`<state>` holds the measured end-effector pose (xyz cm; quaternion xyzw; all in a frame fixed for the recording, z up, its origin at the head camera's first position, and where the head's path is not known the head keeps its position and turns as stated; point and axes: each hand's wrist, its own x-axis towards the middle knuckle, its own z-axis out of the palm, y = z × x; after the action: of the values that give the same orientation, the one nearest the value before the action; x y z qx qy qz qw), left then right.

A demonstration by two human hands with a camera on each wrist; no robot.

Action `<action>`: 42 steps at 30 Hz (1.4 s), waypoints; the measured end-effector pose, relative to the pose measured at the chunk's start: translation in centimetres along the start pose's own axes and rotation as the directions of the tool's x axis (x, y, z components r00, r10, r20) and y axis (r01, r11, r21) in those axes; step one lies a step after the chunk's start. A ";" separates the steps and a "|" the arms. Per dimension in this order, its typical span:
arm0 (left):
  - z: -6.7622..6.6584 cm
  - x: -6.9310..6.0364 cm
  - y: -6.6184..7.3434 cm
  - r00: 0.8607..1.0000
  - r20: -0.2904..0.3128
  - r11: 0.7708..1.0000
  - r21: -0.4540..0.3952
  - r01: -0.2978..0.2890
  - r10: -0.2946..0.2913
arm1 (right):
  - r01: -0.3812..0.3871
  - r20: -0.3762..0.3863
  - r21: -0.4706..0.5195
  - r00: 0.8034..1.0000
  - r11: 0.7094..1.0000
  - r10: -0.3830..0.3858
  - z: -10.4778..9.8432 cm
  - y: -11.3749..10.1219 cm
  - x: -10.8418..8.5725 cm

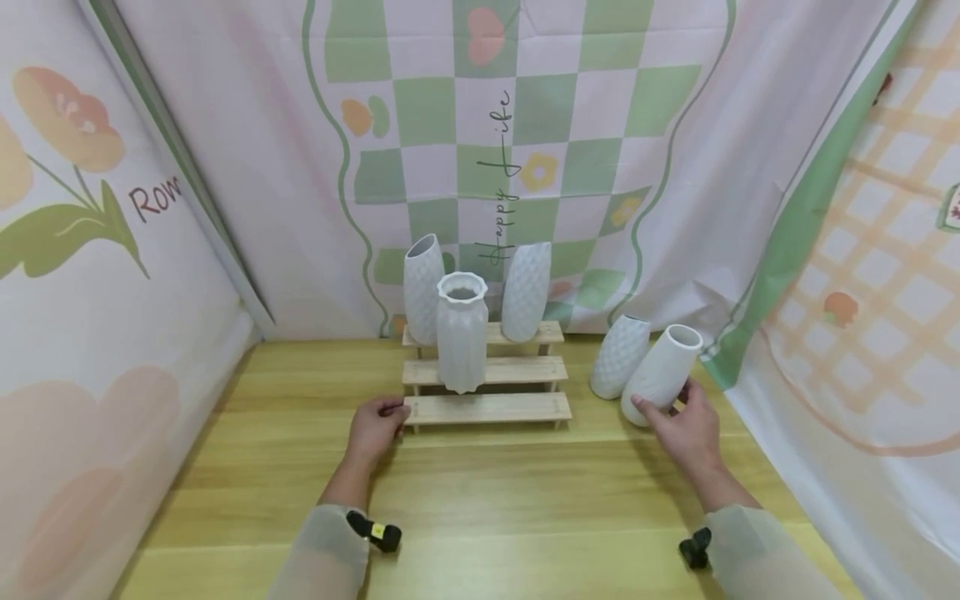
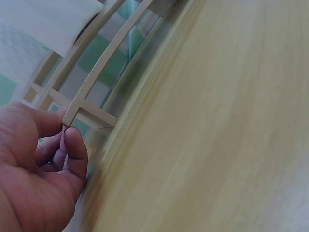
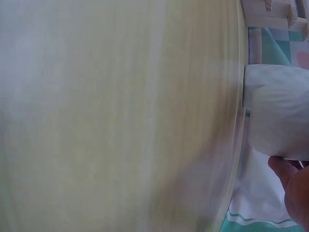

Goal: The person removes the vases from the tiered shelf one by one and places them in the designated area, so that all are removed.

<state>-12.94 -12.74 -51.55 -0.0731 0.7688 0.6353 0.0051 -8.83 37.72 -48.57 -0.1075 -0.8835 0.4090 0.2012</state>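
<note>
A wooden three-step stand [image 1: 491,408] stands at the back of the table. My left hand [image 1: 375,429] pinches the left end of its lowest step [image 2: 89,79] between thumb and fingers. At the right, my right hand [image 1: 690,425] holds a smooth white vase [image 1: 662,375] low on its body; the vase leans to the right. The right wrist view shows only part of this vase [image 3: 277,123] and the thumb against it. Just behind it is a textured white vase [image 1: 618,358], also leaning right.
On the middle step is a white vase with a scalloped rim [image 1: 462,333]. Two textured white vases stand on the top step, one at the left [image 1: 422,292] and one at the right [image 1: 527,292]. Printed cloth [image 1: 487,117] hangs behind and at both sides of the wooden table [image 1: 480,517].
</note>
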 end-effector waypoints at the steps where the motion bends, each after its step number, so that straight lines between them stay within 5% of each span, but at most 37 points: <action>1: 0.0 0.0 0.0 1.000 0.000 1.000 0.000 -0.002 0.002 | -0.002 0.001 -0.002 1.000 1.000 0.002 0.0 0.1 0.1; 18: 0.1 0.2 -0.3 1.000 -0.006 1.000 -0.008 -0.001 0.001 | -0.080 0.018 0.008 0.997 0.997 0.080 -0.4 1.2 2.1; 42: 0.1 0.2 -0.4 1.000 0.000 1.000 -0.017 0.008 -0.008 | -0.075 -0.029 -0.015 0.997 0.997 0.074 0.7 1.9 5.0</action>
<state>-13.06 -12.75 -51.94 -0.0764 0.7631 0.6417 0.0068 -13.54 40.20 -49.07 -0.1478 -0.8791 0.4078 0.1975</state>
